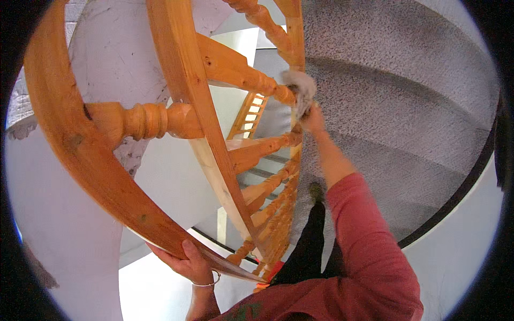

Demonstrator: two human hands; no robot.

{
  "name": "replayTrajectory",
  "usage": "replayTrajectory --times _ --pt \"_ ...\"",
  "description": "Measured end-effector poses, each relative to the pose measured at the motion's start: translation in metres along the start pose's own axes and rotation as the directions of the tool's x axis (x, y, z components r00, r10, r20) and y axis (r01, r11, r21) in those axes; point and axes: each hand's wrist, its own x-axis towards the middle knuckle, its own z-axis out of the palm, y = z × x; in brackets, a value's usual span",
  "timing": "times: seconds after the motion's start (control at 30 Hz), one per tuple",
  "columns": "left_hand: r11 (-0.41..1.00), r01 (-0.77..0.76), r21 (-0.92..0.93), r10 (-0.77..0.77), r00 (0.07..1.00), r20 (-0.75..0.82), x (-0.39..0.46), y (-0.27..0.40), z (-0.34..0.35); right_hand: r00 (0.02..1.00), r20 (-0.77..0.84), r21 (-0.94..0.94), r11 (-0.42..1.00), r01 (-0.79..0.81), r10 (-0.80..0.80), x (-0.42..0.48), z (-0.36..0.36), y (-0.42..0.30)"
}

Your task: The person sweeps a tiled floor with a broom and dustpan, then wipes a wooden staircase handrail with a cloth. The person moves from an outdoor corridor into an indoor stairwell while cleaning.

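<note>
My right hand [313, 118] is closed on a greyish cloth [304, 89], which is pressed against the lower end of a turned wooden baluster [249, 76] beside the carpeted stairs. The hand and cloth look slightly blurred. Down at the lower left, my left hand [188, 261] grips the curved wooden handrail [132, 196], its thumb on top and its fingers around the far side. A bracelet circles that wrist. Between handrail and stairs runs a second wooden rail [200, 96], with a short turned wooden piece [148, 120] joining the two.
Grey carpeted winding steps [385, 108] curve along the right, bordered by a dark skirting strip [449, 204]. One shoe [316, 191] of mine rests on a step. Past the balusters, an open stairwell drops to a lower flight with another wooden balustrade [249, 114]. Marked plaster wall [120, 52] stands upper left.
</note>
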Motion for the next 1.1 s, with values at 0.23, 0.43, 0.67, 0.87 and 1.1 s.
replayTrajectory --times 0.23,0.43,0.67,0.87,1.1 --pt "0.998 0.063 0.026 -0.062 0.997 -0.037 -0.007 -0.018 -0.009 0.902 -0.313 0.06 0.942 0.331 -0.297 0.053 -0.095 -0.015" --pt "0.998 0.028 0.048 -0.026 0.999 -0.041 -0.004 -0.015 -0.012 0.795 -0.418 0.013 0.872 0.489 -0.44 0.044 -0.031 -0.028" --pt "0.998 0.039 -0.05 -0.041 0.998 -0.041 -0.004 -0.024 -0.012 0.988 0.149 0.03 0.998 0.048 -0.052 -0.009 -0.012 0.016" --pt "0.999 -0.002 -0.033 0.002 1.0 0.006 0.001 -0.016 -0.006 0.918 0.349 0.714 0.687 -0.132 -0.187 -0.115 0.003 -0.003" --pt "0.999 -0.009 -0.033 0.01 0.999 0.035 0.002 -0.022 -0.006 0.898 -0.028 0.481 0.782 0.397 -0.439 -0.186 -0.144 -0.181"
